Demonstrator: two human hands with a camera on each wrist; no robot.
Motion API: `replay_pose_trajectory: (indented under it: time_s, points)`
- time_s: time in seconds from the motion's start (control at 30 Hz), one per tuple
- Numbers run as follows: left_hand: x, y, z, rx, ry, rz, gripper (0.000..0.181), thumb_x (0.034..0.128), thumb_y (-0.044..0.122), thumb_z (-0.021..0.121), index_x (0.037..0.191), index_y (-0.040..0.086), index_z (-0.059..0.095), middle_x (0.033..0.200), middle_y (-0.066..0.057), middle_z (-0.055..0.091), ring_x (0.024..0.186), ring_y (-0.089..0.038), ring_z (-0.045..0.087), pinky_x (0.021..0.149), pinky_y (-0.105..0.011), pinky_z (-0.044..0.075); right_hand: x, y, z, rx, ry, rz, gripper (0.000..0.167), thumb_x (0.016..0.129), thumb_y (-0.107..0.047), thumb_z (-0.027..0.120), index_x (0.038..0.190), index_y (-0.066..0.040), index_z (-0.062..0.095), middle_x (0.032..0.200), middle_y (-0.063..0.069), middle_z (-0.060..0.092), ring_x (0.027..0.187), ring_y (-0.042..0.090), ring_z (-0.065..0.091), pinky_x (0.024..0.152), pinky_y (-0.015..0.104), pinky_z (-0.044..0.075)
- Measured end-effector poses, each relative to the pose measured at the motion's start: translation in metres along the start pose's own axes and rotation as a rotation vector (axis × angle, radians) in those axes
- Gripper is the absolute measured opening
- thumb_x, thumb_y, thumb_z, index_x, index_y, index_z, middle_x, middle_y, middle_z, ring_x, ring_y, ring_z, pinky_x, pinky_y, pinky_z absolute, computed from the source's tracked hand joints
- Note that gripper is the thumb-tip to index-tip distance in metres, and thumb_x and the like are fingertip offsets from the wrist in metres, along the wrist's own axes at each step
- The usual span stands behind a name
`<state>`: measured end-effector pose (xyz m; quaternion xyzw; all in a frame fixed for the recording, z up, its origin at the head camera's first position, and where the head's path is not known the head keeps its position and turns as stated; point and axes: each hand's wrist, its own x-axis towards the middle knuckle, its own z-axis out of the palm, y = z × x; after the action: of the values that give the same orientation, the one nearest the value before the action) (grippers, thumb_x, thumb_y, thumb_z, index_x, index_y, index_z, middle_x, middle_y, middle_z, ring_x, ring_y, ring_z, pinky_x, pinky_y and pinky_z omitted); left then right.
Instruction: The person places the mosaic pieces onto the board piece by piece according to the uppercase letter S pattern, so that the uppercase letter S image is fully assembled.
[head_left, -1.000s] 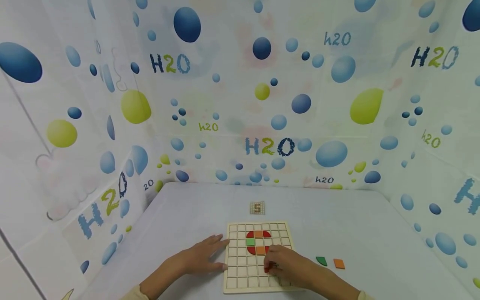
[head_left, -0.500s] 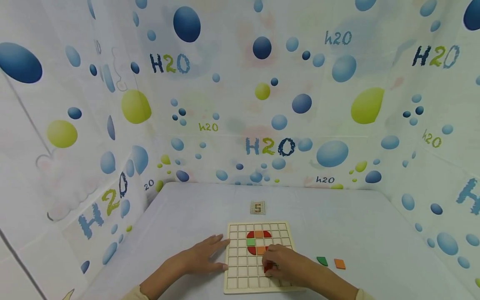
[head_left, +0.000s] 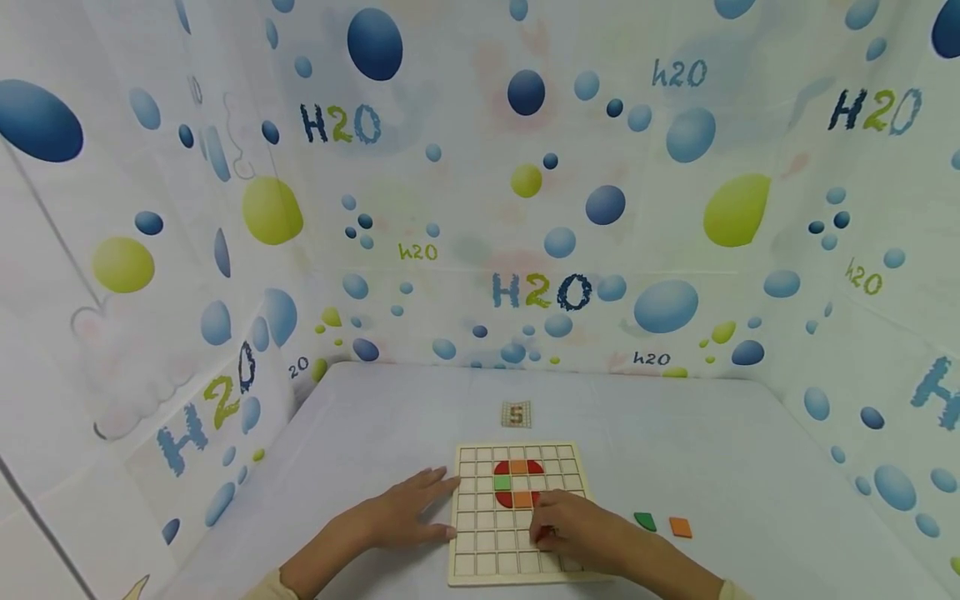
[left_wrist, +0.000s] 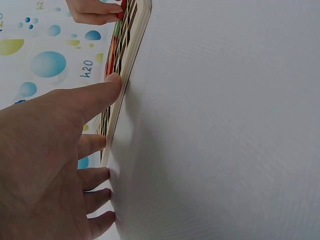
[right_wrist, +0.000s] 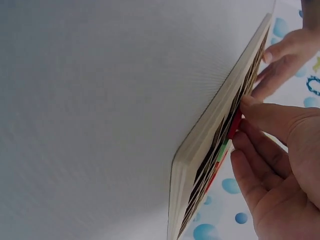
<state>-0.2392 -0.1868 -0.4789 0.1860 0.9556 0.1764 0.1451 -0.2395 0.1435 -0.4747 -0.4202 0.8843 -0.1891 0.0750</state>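
A pale wooden grid board [head_left: 486,564] lies on the table, its raised lines forming square cells. Red rounded tiles [head_left: 502,500], orange square tiles [head_left: 519,467] and a light green square tile [head_left: 502,482] form a curved shape in its upper half. My left hand [head_left: 401,510] lies with spread fingers, thumb and index tip touching the board's left edge. Over the board's lower right part, my right hand [head_left: 577,529] pinches a red tile [right_wrist: 235,124] between thumb and fingers; the right wrist view shows it at the board's surface. In the head view the fingers hide this tile.
Right of the board lie a dark green quarter-round tile [head_left: 644,521] and an orange square tile [head_left: 680,527]. Behind the board is a small card [head_left: 516,414] with an S-like pattern on a grid. Printed sheets [head_left: 450,317] surround the white table [head_left: 375,417].
My right hand has moved only slightly over the board, and the red tile seen under its fingers earlier is now covered in the head view. The left hand stays put.
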Motion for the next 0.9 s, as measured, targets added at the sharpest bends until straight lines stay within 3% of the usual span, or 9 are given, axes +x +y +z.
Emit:
replay_pose_trajectory:
  time_s: [0.9]
  points:
    - [-0.0031,0.0001,-0.0021,-0.018,0.002,0.017,0.084,0.0925,0.065,0.071,0.162,0.026,0.044,0.17,-0.014,0.036,0.158,-0.04,0.031,0.122,-0.064,0.034,-0.0095,-0.0007,-0.0069,0.006,-0.01,0.031,0.014,0.093,-0.021,0.083,0.1,-0.031,0.075,0.102,-0.023,0.062,0.097,-0.005,0.057,0.091,0.023,0.058]
